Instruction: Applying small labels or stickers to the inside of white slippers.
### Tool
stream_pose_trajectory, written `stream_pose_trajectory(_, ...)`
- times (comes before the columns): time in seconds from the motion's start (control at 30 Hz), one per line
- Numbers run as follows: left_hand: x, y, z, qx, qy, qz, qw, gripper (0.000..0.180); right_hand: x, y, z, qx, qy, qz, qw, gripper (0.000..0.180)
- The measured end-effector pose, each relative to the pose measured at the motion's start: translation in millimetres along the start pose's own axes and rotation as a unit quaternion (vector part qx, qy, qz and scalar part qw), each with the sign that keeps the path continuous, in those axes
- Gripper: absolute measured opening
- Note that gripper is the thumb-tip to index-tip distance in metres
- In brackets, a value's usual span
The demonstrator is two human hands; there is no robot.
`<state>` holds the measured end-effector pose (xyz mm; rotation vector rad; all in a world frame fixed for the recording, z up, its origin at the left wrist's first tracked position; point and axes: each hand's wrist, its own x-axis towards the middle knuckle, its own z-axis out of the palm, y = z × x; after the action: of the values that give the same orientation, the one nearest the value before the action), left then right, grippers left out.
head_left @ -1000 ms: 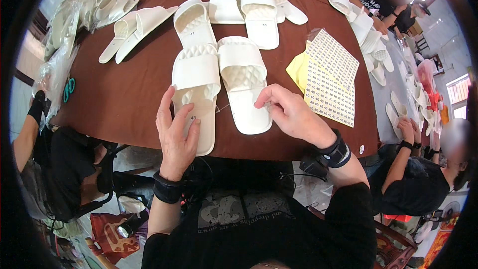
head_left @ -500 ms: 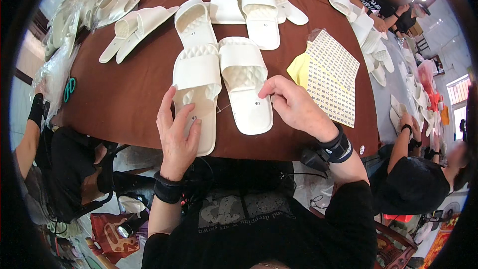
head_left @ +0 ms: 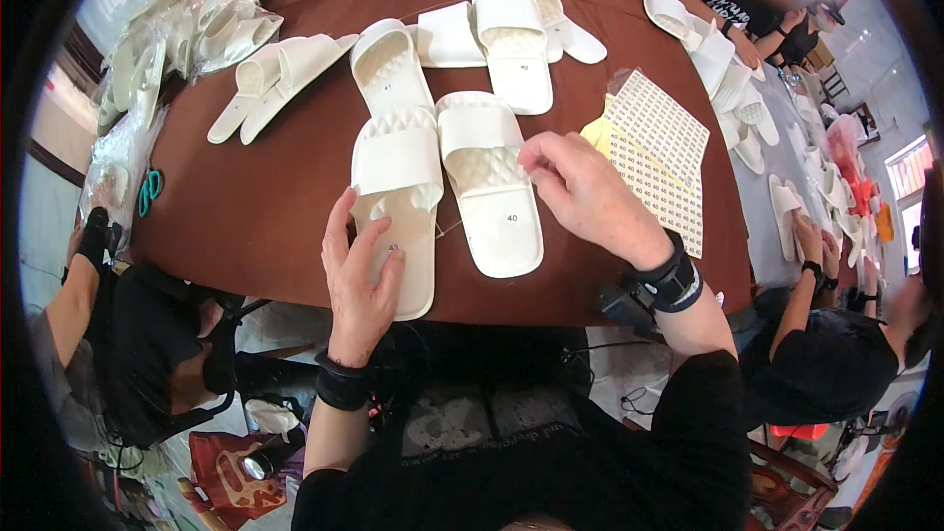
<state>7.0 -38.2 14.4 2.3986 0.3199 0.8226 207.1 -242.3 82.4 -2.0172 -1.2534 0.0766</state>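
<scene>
While the worker's left hand (head_left: 361,280) arches over the heel end of a long, white, moulded slipper (head_left: 420,270), the right hand (head_left: 590,202) hovers by the outer edge of a shorter, white, broad-strapped slipper (head_left: 500,244). Left: loosely spread, thumb apart, grasping nothing; whether the tips rest on the insole, can't tell from where I stand. Right: thumb and index drawn close together near the strap, the rest half curled, no grip on the slipper; anything tiny between the tips is hidden.

Step in hand, by my reading: size marks going onto insoles. A small, dark-printed label (head_left: 512,218) lies on the shorter slipper's heel, so that one looks done. Another mark would call for the right hand to swing outward to the white, printed sticker sheet (head_left: 659,182), just past its outer side, and peel one off cleanly.

Lie of the slippers: side by side between the hands on the brown cloth (head_left: 265,206), straps up, toes pointing away from the worker, heels toward. Long axis of the longer one runs nearly straight out from the body; the shorter one's slants, toe leaning toward the left-hand side.
</scene>
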Motion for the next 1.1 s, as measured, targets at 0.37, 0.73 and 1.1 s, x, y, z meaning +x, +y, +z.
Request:
stream_pose_trajectory(0.37, -1, -12, -6, -0.160, -0.009, -0.055, 0.986, 0.038, 36, 29, 19, -0.141, -0.045, 0.000, 0.989, 0.023)
stream_pose_trajectory(0.73, 3, -17, -10, -0.182, -0.019, -0.041, 0.982, 0.039, 18, 6, 15, -0.235, -0.076, -0.033, 0.969, 0.039)
stream_pose_trajectory(1.1, -1, -14, -9, -0.201, -0.042, -0.015, 0.979, 0.036, 26, 2, 42, -0.279, 0.032, -0.313, 0.907, 0.016)
